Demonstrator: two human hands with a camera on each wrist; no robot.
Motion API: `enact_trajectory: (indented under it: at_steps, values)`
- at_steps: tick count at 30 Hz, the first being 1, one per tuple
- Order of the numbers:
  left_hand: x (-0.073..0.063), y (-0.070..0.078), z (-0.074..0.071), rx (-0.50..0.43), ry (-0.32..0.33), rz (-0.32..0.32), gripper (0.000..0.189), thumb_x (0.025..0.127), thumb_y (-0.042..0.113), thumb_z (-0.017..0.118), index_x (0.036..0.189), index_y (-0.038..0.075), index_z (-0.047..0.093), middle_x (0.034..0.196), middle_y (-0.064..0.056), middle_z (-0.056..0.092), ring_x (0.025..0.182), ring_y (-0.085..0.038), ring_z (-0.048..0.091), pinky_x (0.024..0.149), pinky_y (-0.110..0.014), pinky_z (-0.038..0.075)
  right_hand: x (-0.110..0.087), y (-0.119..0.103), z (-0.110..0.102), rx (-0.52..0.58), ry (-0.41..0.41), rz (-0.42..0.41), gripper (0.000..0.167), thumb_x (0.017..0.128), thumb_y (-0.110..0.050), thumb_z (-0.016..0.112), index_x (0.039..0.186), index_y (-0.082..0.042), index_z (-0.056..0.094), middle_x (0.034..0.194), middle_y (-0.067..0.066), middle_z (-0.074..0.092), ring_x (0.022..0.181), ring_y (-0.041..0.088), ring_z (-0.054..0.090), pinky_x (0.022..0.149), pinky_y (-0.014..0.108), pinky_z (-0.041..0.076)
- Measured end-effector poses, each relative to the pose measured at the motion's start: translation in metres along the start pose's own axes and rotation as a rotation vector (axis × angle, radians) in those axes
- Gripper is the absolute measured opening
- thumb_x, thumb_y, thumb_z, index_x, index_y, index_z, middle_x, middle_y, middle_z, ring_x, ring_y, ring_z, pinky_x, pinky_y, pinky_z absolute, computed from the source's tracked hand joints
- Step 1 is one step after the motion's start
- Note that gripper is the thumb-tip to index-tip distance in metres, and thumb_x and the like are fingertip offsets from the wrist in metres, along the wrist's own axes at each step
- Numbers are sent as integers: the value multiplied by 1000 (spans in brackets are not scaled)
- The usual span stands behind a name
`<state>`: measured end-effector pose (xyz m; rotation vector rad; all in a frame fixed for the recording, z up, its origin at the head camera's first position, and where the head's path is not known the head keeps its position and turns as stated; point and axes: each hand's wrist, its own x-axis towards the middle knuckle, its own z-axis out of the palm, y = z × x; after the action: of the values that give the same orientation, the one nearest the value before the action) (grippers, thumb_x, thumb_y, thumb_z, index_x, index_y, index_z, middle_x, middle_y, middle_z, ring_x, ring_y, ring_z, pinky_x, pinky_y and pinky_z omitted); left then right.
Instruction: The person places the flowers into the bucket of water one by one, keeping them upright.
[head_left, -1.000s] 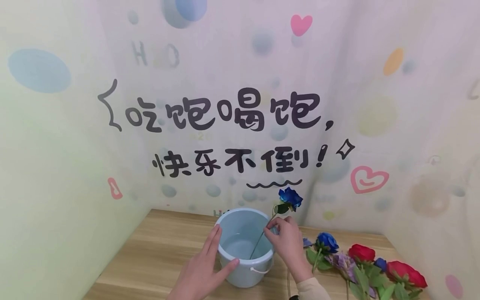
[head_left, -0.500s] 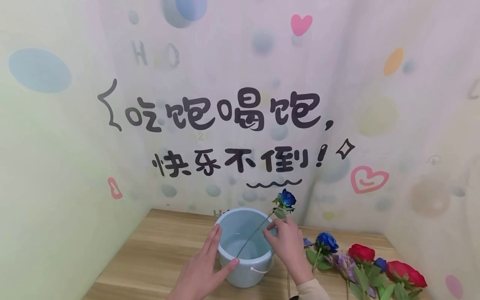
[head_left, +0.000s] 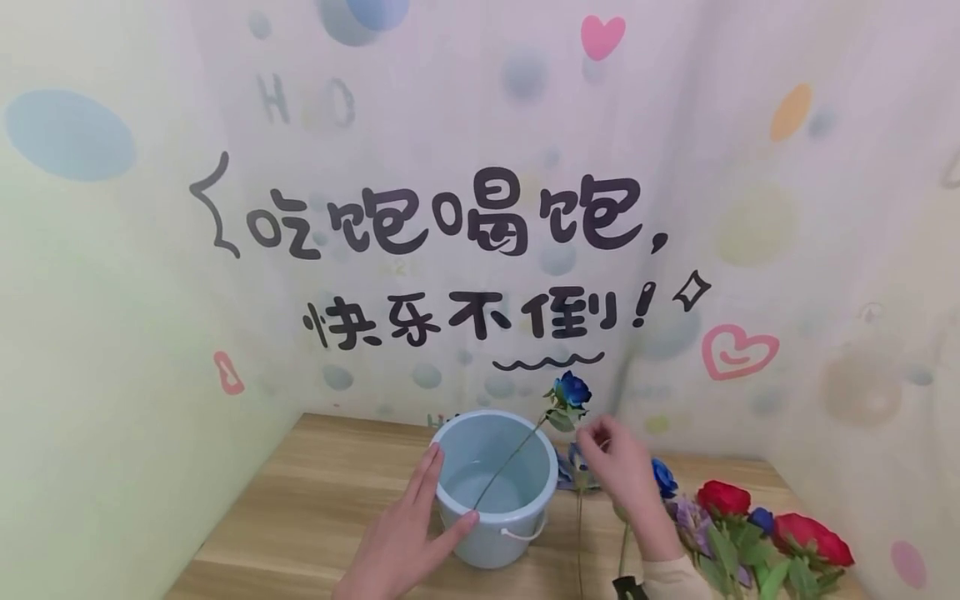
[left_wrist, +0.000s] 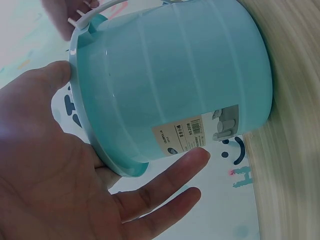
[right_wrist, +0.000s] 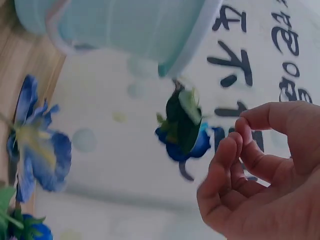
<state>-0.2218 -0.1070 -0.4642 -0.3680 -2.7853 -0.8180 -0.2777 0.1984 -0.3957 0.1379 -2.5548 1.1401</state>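
A light-blue plastic bucket [head_left: 491, 546] stands upright on the wooden table. My left hand [head_left: 397, 529] rests on its left side, thumb on the near rim; in the left wrist view its fingers [left_wrist: 172, 175] extend fairly straight along the wall. A blue artificial rose [head_left: 573, 389] leans in the bucket, its thin stem slanting down inside and its bloom above the right rim. My right hand [head_left: 626, 471] is just right of the bloom, apart from it. The right wrist view shows this hand [right_wrist: 280, 165] loosely curled and empty, thumb and fingertips near each other.
A blue-violet flower [head_left: 573, 465] lies right of the bucket, its stem toward me. Farther right lie a blue rose [head_left: 663, 477], a lilac flower [head_left: 693, 521] and red roses [head_left: 723, 497] with leaves. A printed curtain [head_left: 480, 125] hangs behind the table.
The rose's stem has tilted and its lower end slid left inside the bucket. My right hand has let go of it and moved right. My left hand stays at the bucket.
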Motion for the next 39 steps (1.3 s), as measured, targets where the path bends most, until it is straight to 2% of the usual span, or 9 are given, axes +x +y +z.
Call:
enact_trajectory:
  at_steps: [5, 8, 11, 15, 20, 26, 32, 39]
  values:
    - [2, 1, -3, -4, 5, 2, 100, 97, 77, 53, 171, 19, 21, 177, 1, 19, 111, -40, 69, 82, -61, 61, 8, 24, -14, -29, 3, 34, 16, 102, -18, 64, 95, -3, 65, 90, 9, 68, 82, 23, 62, 69, 34, 53]
    - [1, 1, -3, 0, 1, 1, 101, 96, 80, 51, 171, 19, 21, 176, 1, 19, 109, -38, 70, 82, -59, 61, 10, 43, -9, -48, -30, 46, 24, 102, -17, 67, 108, 6, 66, 98, 19, 74, 90, 33, 70, 76, 43, 61]
    - [-2, 1, -3, -6, 3, 11, 102, 95, 80, 52, 170, 17, 23, 176, 1, 20, 112, -40, 69, 83, -61, 61, 7, 64, 2, -95, -92, 91, 39, 101, -19, 71, 119, 15, 64, 103, 28, 74, 94, 40, 72, 78, 51, 63]
    - [-5, 0, -3, -9, 17, 22, 102, 95, 80, 52, 170, 16, 23, 176, 2, 20, 121, -44, 65, 85, -63, 60, 7, 88, 21, -179, -178, 159, 38, 97, -23, 75, 108, 13, 67, 94, 21, 73, 85, 33, 70, 73, 49, 61]
    - [-4, 0, -2, -17, 24, 32, 101, 96, 78, 52, 170, 17, 23, 176, 2, 20, 126, -45, 62, 88, -65, 58, 7, 103, 37, -188, -221, 227, 29, 93, -20, 78, 97, 7, 67, 85, 11, 68, 78, 26, 61, 68, 43, 57]
    - [-5, -1, -3, -24, 21, 26, 100, 96, 77, 54, 170, 18, 22, 176, 3, 20, 126, -46, 62, 88, -66, 58, 0, 104, 52, -145, -246, 207, 20, 90, -15, 80, 79, -1, 70, 71, 5, 63, 66, 19, 57, 58, 32, 52]
    - [-4, 0, -3, -18, 15, 30, 99, 97, 77, 53, 170, 16, 23, 176, 1, 20, 121, -45, 65, 83, -64, 59, -6, 107, 67, -125, -268, 192, 29, 89, -13, 79, 63, -6, 68, 54, -1, 57, 50, 12, 48, 48, 25, 42]
    - [-2, 1, -3, -22, -8, 19, 101, 96, 76, 55, 170, 15, 23, 176, 1, 20, 105, -40, 71, 76, -61, 60, -6, 110, 76, -177, -286, 191, 29, 89, -5, 76, 61, -6, 68, 51, -1, 56, 47, 11, 50, 47, 22, 42]
